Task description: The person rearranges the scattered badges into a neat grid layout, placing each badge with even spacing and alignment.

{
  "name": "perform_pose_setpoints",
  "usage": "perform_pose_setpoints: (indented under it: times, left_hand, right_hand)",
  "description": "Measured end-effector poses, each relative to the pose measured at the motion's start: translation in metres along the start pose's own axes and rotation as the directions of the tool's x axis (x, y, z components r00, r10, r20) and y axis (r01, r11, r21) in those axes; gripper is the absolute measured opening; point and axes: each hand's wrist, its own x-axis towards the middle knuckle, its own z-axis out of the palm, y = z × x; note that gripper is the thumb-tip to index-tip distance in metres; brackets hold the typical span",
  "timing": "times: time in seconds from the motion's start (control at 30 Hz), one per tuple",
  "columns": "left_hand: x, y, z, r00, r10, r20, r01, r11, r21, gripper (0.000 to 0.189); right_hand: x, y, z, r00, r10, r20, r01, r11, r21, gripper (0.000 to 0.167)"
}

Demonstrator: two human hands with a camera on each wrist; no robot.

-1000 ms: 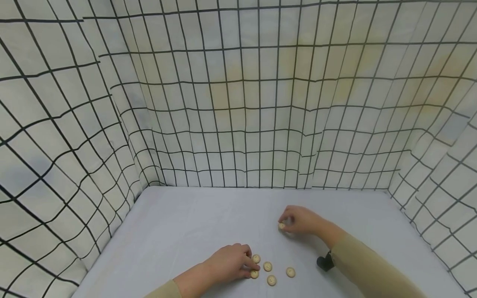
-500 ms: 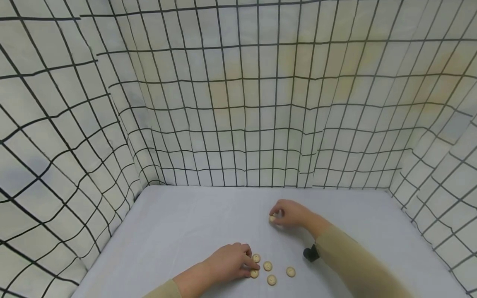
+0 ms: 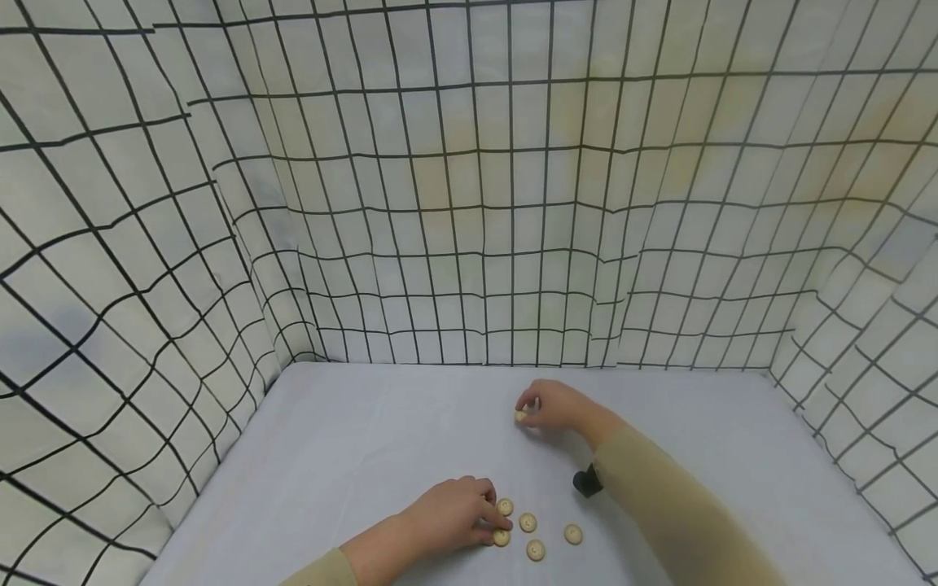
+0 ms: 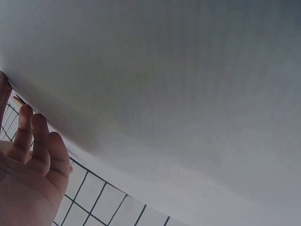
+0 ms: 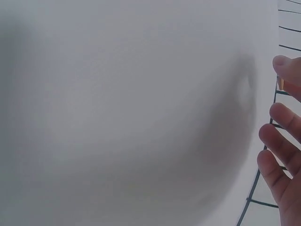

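Note:
In the head view, my right hand pinches a round cream button between thumb and fingertips, above the far part of the white table. The right wrist view shows this button edge-on beside the thumb, with the other fingers spread loosely. My left hand stays low at the near side, its thumb and index finger about another cream button on the table. One more button lies by its knuckles. In the left wrist view, the hand has its fingertips near the table surface.
Several cream buttons lie to the right of my left hand, among them a middle button, a near button and a right-hand button. A white cloth covers the table. White walls with a black grid enclose it.
My right hand has moved left and farther away across the table, carrying its button. The left hand and the buttons around it keep their places.

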Motion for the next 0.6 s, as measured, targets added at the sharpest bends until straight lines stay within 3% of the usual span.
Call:
perform_pose_setpoints:
  times: [0.3, 0.6]
  left_hand:
    - [0.0, 0.0, -0.001, 1.0, 0.014, -0.006, -0.014, 1.0, -0.017, 0.028]
    - [0.0, -0.003, 0.002, 1.0, 0.014, -0.002, -0.014, 1.0, -0.021, 0.028]
  right_hand:
    - [0.014, -0.015, 0.0, 1.0, -0.016, -0.007, 0.016, 1.0, -0.017, 0.013]
    - [0.027, -0.018, 0.005, 0.999, 0.04, -0.009, -0.04, 0.999, -0.031, 0.012]
